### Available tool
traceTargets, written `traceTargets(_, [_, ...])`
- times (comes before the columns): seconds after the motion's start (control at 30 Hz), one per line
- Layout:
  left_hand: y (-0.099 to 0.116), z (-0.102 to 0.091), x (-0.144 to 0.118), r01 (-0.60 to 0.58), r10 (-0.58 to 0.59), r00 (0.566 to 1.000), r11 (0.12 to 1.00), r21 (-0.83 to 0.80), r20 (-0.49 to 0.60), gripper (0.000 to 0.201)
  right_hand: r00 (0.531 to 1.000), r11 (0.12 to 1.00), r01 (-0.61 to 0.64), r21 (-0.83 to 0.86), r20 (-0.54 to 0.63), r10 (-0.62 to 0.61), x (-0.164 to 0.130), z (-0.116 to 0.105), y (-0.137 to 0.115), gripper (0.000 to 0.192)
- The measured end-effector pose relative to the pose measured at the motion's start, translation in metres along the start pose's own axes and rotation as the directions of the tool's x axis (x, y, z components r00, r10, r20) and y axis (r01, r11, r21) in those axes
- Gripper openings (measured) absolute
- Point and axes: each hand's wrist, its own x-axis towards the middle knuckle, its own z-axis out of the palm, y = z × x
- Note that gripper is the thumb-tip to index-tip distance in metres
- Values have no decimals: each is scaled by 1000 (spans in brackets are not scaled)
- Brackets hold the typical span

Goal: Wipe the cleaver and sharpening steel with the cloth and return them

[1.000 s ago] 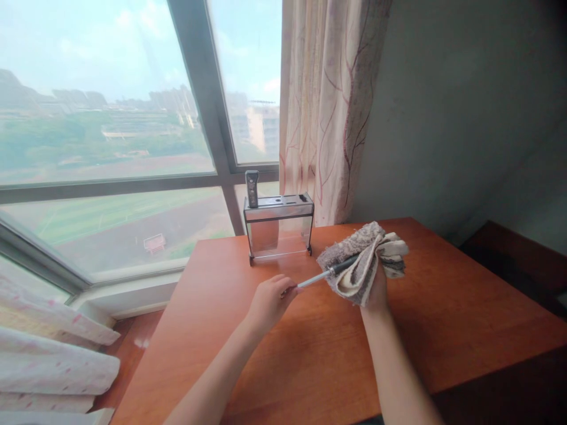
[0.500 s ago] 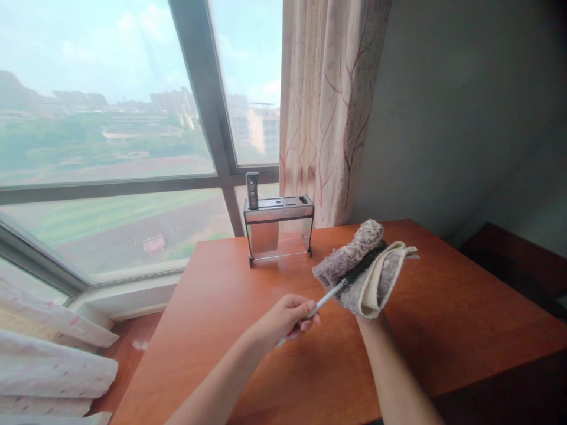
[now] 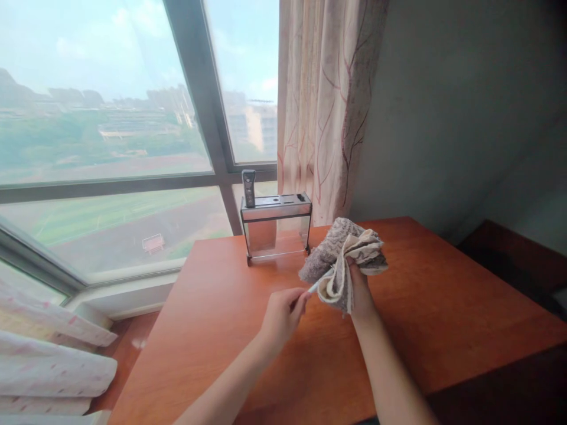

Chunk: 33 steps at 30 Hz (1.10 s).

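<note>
One thin white utensil (image 3: 319, 285), centre of frame, mostly hidden: only a short pale stretch shows between the two hands, slanting up to the right into a bunched cloth; what kind of utensil it is cannot be told. Left hand (image 3: 282, 314), just below and left of it, fingers curled closed around the near end. Right hand (image 3: 359, 288), to the right, closed on the grey-and-cream cloth (image 3: 343, 260), which is gathered around the far end of the utensil; the cloth folds cover most of the fingers. Both hands and the cloth are held above the wooden table (image 3: 443, 319), not resting on it. Behind them, upper centre of the tabletop near the window, stands one clear-walled knife holder (image 3: 275, 227) with a slotted metal top. One dark handle (image 3: 248, 188) sticks up out of its left end; the other slots show nothing protruding, and what lies inside the walls cannot be made out. One patterned curtain (image 3: 328, 100) hangs behind the holder, upper centre-right. Window (image 3: 101, 118) fills the upper left. Count: one utensil, one cloth, one holder, one handle in it.
</note>
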Motion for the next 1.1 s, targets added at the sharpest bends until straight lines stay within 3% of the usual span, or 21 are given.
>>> traceTargets(0.07, [-3,-7,0,-146,171,982,958,247,-80,34,999,1000,6,-16,-41,-6,-2,8,-4,55])
traceTargets(0.17, [-6,-17,2,-209,317,939,834,510,-134,26,996,994,55,-90,-70,-61,-5,17,-7,58])
traceTargets(0.27, [-9,-23,4,-189,365,921,722,665,-135,25,990,976,118,-183,-55,-130,-3,17,-3,56])
traceTargets(0.37, [-13,-25,6,-153,356,924,685,712,-143,26,976,920,195,-340,-27,-217,3,15,3,54])
traceTargets(0.47, [-18,-27,10,-106,310,928,753,649,-208,25,962,832,257,-491,43,-271,2,17,5,52])
traceTargets(0.57, [-19,-35,14,-63,226,923,887,458,-310,25,958,866,243,-437,247,-144,-10,20,4,53])
traceTargets(0.67, [-14,-46,17,-53,128,924,976,209,-359,28,882,958,-48,-282,438,174,-26,20,4,52])
traceTargets(0.73, [-11,-51,17,-62,83,927,996,70,-365,29,781,930,-286,-230,507,365,-30,18,6,53])
traceTargets(0.8, [-9,-54,17,-57,43,929,998,-28,-367,30,716,897,-371,-239,542,440,-27,17,12,53])
traceTargets(0.83, [-10,-55,18,-46,19,929,997,-65,-368,30,729,903,-341,-260,533,429,-22,16,15,53])
traceTargets(0.93, [-14,-55,20,-11,-42,931,990,-143,-362,31,895,925,-139,-353,355,270,-4,13,23,54])
traceTargets(0.97, [-15,-54,20,-2,-55,932,988,-156,-357,32,926,916,-135,-378,281,252,1,11,24,54])
traceTargets(1.03, [-18,-54,21,14,-73,936,985,-172,-343,32,930,900,-188,-393,224,292,7,6,21,53])
traceTargets(1.1, [-18,-53,22,27,-87,939,983,-183,-332,33,895,893,-242,-381,267,356,7,2,15,53])
